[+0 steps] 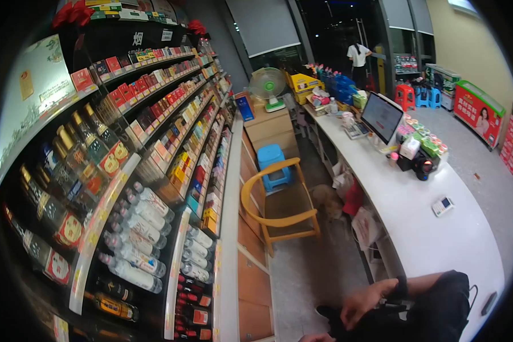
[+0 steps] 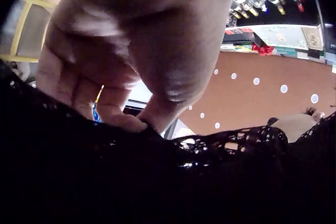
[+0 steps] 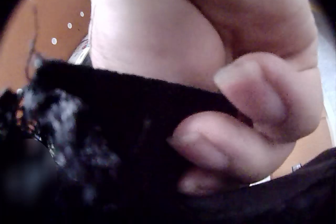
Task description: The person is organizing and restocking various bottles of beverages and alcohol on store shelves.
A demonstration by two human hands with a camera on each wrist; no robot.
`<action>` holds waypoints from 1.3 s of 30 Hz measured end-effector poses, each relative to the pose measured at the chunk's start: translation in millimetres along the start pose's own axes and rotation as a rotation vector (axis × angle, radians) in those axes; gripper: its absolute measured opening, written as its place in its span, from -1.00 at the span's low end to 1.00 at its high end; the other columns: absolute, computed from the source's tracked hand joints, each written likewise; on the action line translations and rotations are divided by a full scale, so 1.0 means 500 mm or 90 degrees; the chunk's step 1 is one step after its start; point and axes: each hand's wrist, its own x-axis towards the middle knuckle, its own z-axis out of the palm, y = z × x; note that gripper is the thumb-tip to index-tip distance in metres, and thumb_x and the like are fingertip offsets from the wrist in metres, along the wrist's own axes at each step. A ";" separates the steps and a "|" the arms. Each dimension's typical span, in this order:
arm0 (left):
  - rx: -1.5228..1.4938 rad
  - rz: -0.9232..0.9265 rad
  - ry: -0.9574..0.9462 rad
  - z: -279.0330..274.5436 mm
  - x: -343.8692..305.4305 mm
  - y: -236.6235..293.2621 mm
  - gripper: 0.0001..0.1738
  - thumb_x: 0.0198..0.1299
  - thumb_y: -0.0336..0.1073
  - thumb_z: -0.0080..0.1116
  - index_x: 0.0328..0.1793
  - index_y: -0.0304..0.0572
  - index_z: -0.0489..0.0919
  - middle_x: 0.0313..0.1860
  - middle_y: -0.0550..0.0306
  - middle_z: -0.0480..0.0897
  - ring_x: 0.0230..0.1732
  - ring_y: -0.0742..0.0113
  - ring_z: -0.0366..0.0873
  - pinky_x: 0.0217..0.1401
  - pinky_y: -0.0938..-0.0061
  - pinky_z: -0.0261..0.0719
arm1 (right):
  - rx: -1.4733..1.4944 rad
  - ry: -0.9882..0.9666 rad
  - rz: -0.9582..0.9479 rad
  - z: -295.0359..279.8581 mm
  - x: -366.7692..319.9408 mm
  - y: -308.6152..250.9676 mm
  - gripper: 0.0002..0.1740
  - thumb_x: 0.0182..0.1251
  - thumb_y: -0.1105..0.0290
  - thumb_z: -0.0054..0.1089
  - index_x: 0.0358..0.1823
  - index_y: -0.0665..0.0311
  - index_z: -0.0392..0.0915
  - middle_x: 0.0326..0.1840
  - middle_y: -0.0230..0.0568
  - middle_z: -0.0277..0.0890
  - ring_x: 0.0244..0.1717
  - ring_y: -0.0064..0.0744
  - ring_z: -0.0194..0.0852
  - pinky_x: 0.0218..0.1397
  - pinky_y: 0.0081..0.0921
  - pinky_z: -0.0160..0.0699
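Note:
Black fabric fills the lower part of both wrist views. In the right wrist view, my right hand (image 3: 262,92) has its fingers curled over the dark cloth (image 3: 131,124), gripping it. My left hand (image 2: 136,40) bends its fingers toward the thumb, pinching at the edge of the lacy black fabric (image 2: 231,142); its fingertips are partly hidden. In the head view the right hand (image 1: 359,302), with a black band (image 1: 400,286) at the wrist, is low over dark clothing (image 1: 433,308). Only a sliver of the left hand (image 1: 317,338) shows at the bottom edge.
A white counter (image 1: 439,239) curves along the right, bearing a monitor (image 1: 382,117) and a small card device (image 1: 442,206). A wooden chair (image 1: 279,222) and blue stool (image 1: 272,162) stand in the aisle. Stocked shelves (image 1: 105,222) line the left. A person (image 1: 358,57) stands farther back.

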 end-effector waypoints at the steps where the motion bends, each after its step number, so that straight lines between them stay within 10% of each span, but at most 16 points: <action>1: 0.066 0.135 0.007 -0.001 0.012 0.036 -0.72 0.29 -0.15 0.32 -0.30 -0.23 0.63 -0.38 0.23 0.62 -0.32 0.40 0.52 -0.24 0.45 0.53 | 0.002 -0.036 -0.017 -0.017 0.003 0.017 -0.60 0.44 0.10 0.25 -0.09 0.38 0.61 -0.31 -0.34 0.63 -0.22 -0.60 0.51 -0.16 -0.54 0.45; 2: 0.051 0.133 0.021 -0.012 0.031 0.052 -0.72 0.29 -0.15 0.32 -0.30 -0.23 0.63 -0.38 0.23 0.62 -0.32 0.40 0.52 -0.24 0.45 0.53 | 0.005 -0.080 -0.032 -0.035 -0.004 0.029 -0.60 0.42 0.11 0.28 -0.09 0.37 0.59 -0.33 -0.35 0.60 -0.23 -0.59 0.51 -0.17 -0.54 0.46; 3: 0.090 0.228 0.017 -0.023 0.052 0.057 -0.70 0.28 -0.15 0.32 -0.32 -0.26 0.63 -0.40 0.21 0.61 -0.34 0.40 0.51 -0.27 0.44 0.52 | 0.115 0.047 -0.441 -0.042 -0.084 -0.023 -0.38 0.21 -0.15 0.40 -0.02 0.30 0.71 0.02 0.27 0.63 0.03 0.16 0.67 -0.02 0.11 0.58; 4: 0.124 0.321 0.027 -0.032 0.067 0.057 -0.68 0.28 -0.15 0.32 -0.34 -0.29 0.63 -0.43 0.18 0.60 -0.36 0.40 0.51 -0.30 0.44 0.51 | 0.125 -0.001 -0.429 -0.073 -0.077 -0.002 -0.38 0.21 -0.15 0.40 -0.02 0.30 0.71 0.02 0.27 0.63 0.03 0.16 0.67 -0.02 0.11 0.58; 6: 0.110 0.276 0.099 -0.054 0.079 0.077 -0.68 0.28 -0.16 0.32 -0.36 -0.31 0.63 -0.41 0.09 0.61 -0.34 0.37 0.53 -0.26 0.42 0.53 | -0.058 -0.022 -0.098 -0.133 -0.031 0.037 -0.47 0.20 0.06 0.46 -0.09 0.43 0.65 -0.19 0.20 0.67 -0.16 0.06 0.68 -0.06 -0.19 0.60; 7: 0.149 0.204 0.147 -0.064 0.082 0.087 -0.70 0.28 -0.15 0.31 -0.33 -0.28 0.66 -0.33 0.05 0.67 -0.30 0.33 0.58 -0.23 0.42 0.54 | -0.023 -0.099 0.130 -0.154 -0.028 -0.031 -0.58 0.38 0.09 0.33 -0.09 0.34 0.56 -0.33 -0.34 0.56 -0.25 -0.56 0.52 -0.16 -0.53 0.49; 11: 0.210 0.139 0.384 -0.093 0.095 0.072 -0.57 0.34 -0.02 0.19 -0.32 -0.30 0.65 -0.39 -0.05 0.73 -0.34 0.03 0.71 -0.24 0.24 0.61 | -0.074 -0.133 0.259 -0.237 -0.025 -0.067 -0.55 0.33 0.06 0.37 -0.07 0.34 0.57 -0.28 -0.30 0.57 -0.25 -0.51 0.55 -0.14 -0.51 0.55; 14: 0.191 0.013 0.567 -0.099 0.090 0.021 -0.48 0.35 0.10 0.11 -0.40 -0.25 0.58 -0.44 -0.07 0.69 -0.36 -0.04 0.68 -0.26 0.15 0.57 | -0.118 0.062 0.062 -0.275 0.010 0.054 -0.60 0.32 0.10 0.38 -0.15 0.34 0.58 -0.38 -0.40 0.54 -0.29 -0.54 0.53 -0.25 -0.54 0.52; 18: 0.168 -0.089 0.661 -0.100 0.056 -0.049 -0.46 0.34 0.16 0.08 -0.38 -0.19 0.66 -0.43 -0.11 0.68 -0.31 -0.18 0.64 -0.21 0.09 0.58 | 0.218 0.453 0.179 -0.275 0.089 0.009 -0.73 0.34 0.22 0.36 -0.31 0.26 0.54 -0.52 -0.46 0.39 -0.52 -0.61 0.35 -0.44 -0.61 0.30; 39: 0.003 -0.137 1.023 0.057 -0.035 -0.219 -0.54 0.35 0.06 0.11 -0.08 -0.25 0.62 -0.32 -0.20 0.72 -0.20 -0.18 0.69 -0.09 0.08 0.63 | -0.080 0.205 0.046 -0.177 0.431 -0.041 -0.80 0.39 0.36 0.30 -0.25 0.36 0.54 -0.64 -0.41 0.40 -0.71 -0.67 0.30 -0.69 -0.64 0.19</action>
